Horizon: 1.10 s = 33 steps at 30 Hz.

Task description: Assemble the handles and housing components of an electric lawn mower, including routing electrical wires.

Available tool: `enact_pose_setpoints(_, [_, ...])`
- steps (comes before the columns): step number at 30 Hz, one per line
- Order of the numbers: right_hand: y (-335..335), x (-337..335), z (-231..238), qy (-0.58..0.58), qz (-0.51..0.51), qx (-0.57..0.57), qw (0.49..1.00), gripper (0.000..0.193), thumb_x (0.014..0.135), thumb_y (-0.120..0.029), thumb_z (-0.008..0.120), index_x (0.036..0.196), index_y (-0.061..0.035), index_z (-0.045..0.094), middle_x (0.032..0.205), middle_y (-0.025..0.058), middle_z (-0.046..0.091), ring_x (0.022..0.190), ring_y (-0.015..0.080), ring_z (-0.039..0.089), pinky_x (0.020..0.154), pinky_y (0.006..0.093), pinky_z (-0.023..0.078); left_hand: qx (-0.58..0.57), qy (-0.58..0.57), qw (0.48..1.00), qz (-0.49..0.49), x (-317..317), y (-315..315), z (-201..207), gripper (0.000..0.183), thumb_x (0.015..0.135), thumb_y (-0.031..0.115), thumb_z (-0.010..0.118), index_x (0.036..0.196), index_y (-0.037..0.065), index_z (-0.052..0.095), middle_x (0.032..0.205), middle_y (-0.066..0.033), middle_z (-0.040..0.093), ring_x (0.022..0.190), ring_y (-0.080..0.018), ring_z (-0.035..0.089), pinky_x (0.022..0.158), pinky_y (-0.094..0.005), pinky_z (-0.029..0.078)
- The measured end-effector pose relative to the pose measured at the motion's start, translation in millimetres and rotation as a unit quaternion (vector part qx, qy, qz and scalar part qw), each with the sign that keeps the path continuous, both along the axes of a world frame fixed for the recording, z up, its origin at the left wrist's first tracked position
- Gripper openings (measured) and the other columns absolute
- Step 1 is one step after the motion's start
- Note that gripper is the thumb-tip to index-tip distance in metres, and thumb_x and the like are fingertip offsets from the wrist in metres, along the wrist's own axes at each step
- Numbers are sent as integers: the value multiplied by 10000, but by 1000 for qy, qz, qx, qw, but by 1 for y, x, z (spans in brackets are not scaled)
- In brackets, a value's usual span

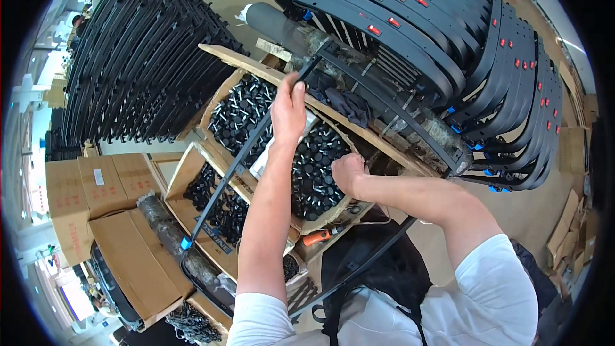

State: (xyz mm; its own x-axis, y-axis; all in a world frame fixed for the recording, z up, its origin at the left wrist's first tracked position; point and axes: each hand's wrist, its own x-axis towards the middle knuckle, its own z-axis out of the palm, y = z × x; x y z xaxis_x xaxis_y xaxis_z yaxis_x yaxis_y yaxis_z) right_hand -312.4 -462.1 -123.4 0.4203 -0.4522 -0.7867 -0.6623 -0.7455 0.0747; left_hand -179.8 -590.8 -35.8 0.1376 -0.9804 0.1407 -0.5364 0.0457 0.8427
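Observation:
A black metal frame [230, 181] of flat tubes lies slanting across the boxes in front of me and over my lap. My left hand [288, 112] is closed round its bar near the far corner. A blue piece [186, 243] sits at the frame's left bend. My right hand [350, 174] is closed at the right edge of a carton of black round-headed screw feet [315, 170]; its fingertips are hidden, so what they hold does not show. Beyond my left hand is another carton of similar feet with pale threaded stems [241, 113].
An orange-handled tool [316, 238] lies by the near carton edge. Small black parts [221, 208] fill a lower-left carton. Stacked black frames [147, 57] stand far left; curved black frames with red pieces [397, 19] stand far right. Closed cartons [99, 192] are at left.

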Motion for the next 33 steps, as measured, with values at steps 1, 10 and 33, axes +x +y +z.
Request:
enact_pose_setpoints(1, [5,-4,-8,-39,-4,-57,998,237,913,-180,672,1118,-73,721,1043,67,732,922,238,718,641,411,543,-9,-14,1000,13,-7,-16,4,331,1088,277,589,1307,43,674,1148,-187,760,1040,-314,744,926,-407,565])
enact_pose_setpoints(10, [5,-47,-12,-268,-34,-113,956,293,924,-203,712,1157,-27,683,1027,80,757,928,238,753,701,389,548,21,-23,999,1,-20,-101,-25,342,1045,296,659,1276,44,679,1155,-183,771,1086,-330,741,962,-416,551])
enact_pose_setpoints(33, [91,-201,163,-493,-601,24,628,385,936,-135,708,1316,-73,681,1045,72,656,868,160,621,773,337,534,-133,12,983,-126,9,-115,-65,311,995,203,722,1287,99,734,1180,-127,711,1097,-271,683,990,-385,532])
